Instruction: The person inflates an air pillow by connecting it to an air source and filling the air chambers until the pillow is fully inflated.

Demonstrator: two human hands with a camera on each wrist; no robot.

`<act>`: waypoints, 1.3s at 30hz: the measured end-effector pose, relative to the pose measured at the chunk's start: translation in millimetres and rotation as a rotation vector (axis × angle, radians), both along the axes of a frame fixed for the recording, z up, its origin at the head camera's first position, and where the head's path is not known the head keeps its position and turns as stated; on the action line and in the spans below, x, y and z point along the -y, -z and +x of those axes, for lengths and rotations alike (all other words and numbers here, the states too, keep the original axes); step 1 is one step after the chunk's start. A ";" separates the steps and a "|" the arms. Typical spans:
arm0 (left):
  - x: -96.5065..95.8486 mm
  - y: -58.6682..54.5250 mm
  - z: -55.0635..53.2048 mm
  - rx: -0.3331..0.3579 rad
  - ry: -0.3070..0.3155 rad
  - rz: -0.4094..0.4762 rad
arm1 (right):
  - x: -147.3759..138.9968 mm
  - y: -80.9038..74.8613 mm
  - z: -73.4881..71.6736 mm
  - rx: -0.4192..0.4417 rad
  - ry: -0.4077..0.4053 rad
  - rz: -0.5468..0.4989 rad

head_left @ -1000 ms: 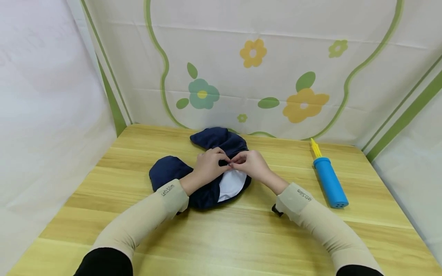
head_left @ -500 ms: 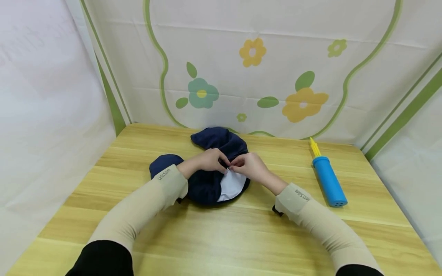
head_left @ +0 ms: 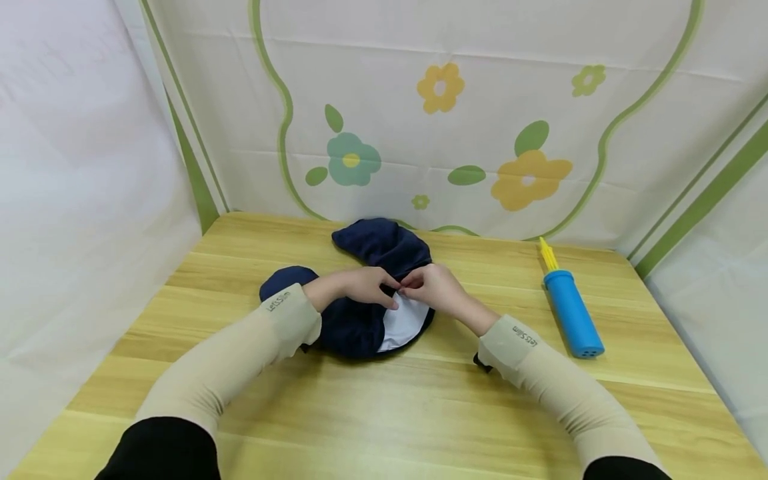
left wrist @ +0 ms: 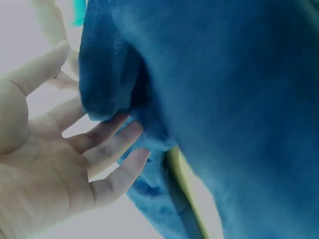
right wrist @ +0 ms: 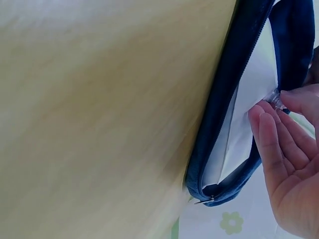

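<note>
A navy U-shaped neck pillow (head_left: 390, 245) lies on the table, its zipper (right wrist: 247, 64) undone and a white inner lining (head_left: 403, 325) exposed. Between thumb and fingers my right hand (head_left: 437, 288) pinches a small clear plastic valve (right wrist: 274, 97) on that lining. My left hand (head_left: 365, 287) is just beside it, over the middle of the pillow. In the left wrist view its fingers are spread and slightly bent, with some fingertips against the navy fabric (left wrist: 224, 99) and nothing gripped.
A blue hand pump (head_left: 573, 313) with a yellow nozzle (head_left: 548, 255) lies on the wooden table (head_left: 384, 413) to the right. Behind the table hangs a white cloth (head_left: 384, 80) printed with flowers.
My left hand has loosened from the valve area, its thumb dropping away from the fingers, and its wrist has shifted left. The right hand keeps its pinch in nearly the same place.
</note>
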State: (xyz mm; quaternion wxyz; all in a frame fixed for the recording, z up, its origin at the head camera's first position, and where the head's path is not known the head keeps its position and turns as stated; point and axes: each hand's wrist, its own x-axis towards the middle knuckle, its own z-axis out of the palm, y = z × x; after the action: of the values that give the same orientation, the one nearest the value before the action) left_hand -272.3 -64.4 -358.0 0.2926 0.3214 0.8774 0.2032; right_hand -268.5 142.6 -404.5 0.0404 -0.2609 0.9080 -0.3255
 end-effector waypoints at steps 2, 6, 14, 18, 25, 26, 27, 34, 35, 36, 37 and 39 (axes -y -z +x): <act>-1.3 -2.5 -2.1 0.002 0.011 -0.020 | -0.1 -0.8 -0.2 -0.004 0.001 0.002; -6.0 -3.3 -6.3 -0.023 -0.021 -0.039 | -0.1 -1.8 0.5 -0.004 0.002 0.000; -18.2 14.4 -6.3 -0.241 -0.207 -0.002 | 0.2 -1.8 2.1 0.019 0.006 -0.013; -21.6 22.9 -2.9 -0.319 -0.288 0.010 | 0.5 -2.4 1.3 0.021 0.003 -0.004; -24.2 30.0 -0.5 -0.380 -0.332 0.042 | 0.7 -4.3 2.0 -0.028 0.009 0.047; -24.1 30.0 0.2 -0.383 -0.334 0.050 | 0.9 -4.8 2.6 -0.040 0.009 0.054; -24.0 30.2 1.0 -0.385 -0.336 0.058 | 0.9 -5.3 3.2 -0.050 0.009 0.058; -23.7 31.4 5.7 -0.432 -0.343 0.105 | -1.8 -7.5 7.1 -0.120 0.011 0.035; -23.7 31.5 6.3 -0.443 -0.341 0.111 | -2.0 -7.5 7.5 -0.127 0.011 0.024; -23.7 31.3 7.1 -0.454 -0.339 0.116 | -2.2 -6.9 7.3 -0.142 0.005 0.015; -23.5 31.1 7.8 -0.465 -0.338 0.120 | -2.2 -6.8 7.4 -0.146 0.002 0.001; -23.3 30.3 9.2 -0.484 -0.332 0.130 | -2.5 -7.1 7.6 -0.148 0.000 -0.027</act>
State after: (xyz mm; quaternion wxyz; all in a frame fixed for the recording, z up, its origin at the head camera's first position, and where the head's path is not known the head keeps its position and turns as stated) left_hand -263.1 -41.1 -388.4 0.0165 0.2309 0.9473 0.2214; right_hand -260.9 145.1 -397.4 -0.0303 -0.2849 0.9039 -0.3176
